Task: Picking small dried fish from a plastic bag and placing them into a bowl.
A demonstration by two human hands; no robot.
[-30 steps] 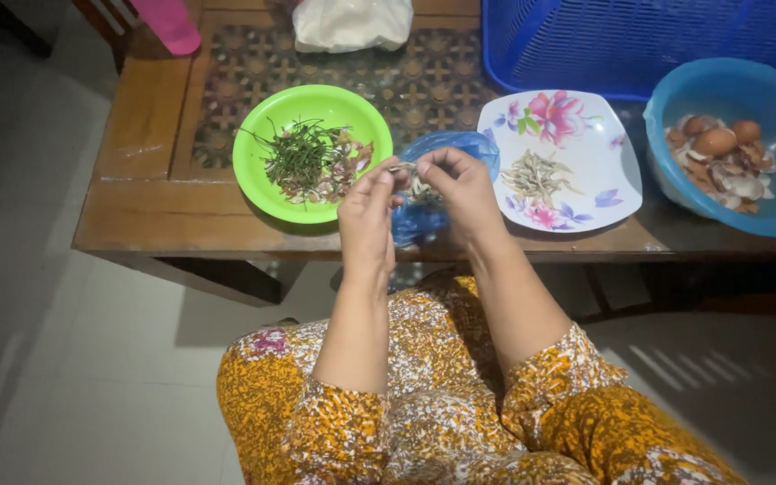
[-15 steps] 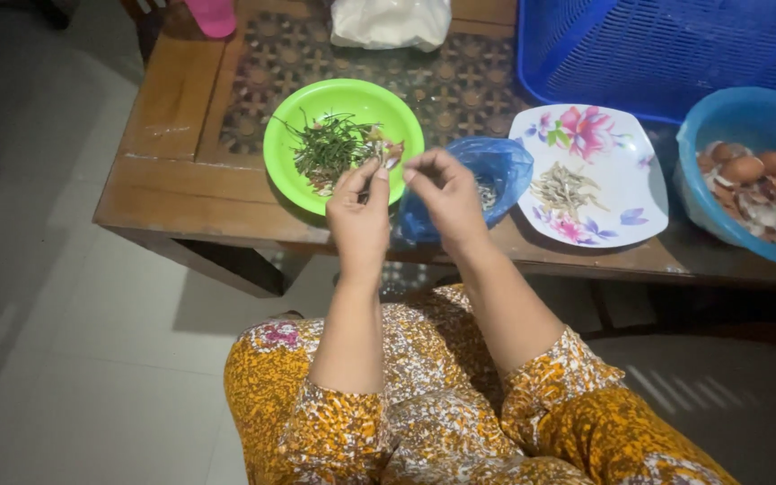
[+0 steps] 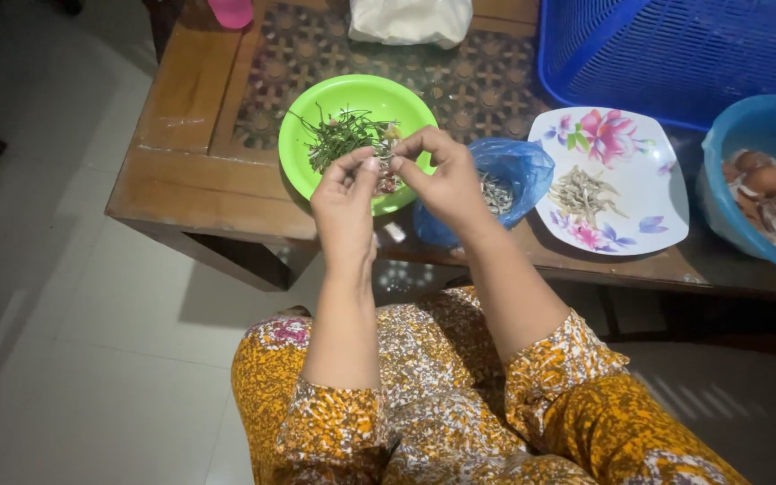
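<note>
My left hand [image 3: 345,199] and my right hand [image 3: 443,172] meet fingertip to fingertip over the near rim of a green bowl [image 3: 316,126] that holds green stems and scraps. Between the fingertips they pinch a small dried fish [image 3: 383,164], which is barely visible. Just right of the hands an open blue plastic bag [image 3: 515,169] holds more small dried fish. A white floral plate [image 3: 626,189] further right carries a small heap of the same fish.
All of it sits on a low wooden table [image 3: 190,193] with a carved top. A blue bowl [image 3: 720,144] of eggshells and eggs stands at the right, a blue mesh basket [image 3: 675,45] behind it, a white bag [image 3: 406,20] at the back. White floor tiles lie left.
Both hands have shifted left from over the blue bag to over the green bowl's near rim, and the fingertips have come together again. The view has drifted slightly.
</note>
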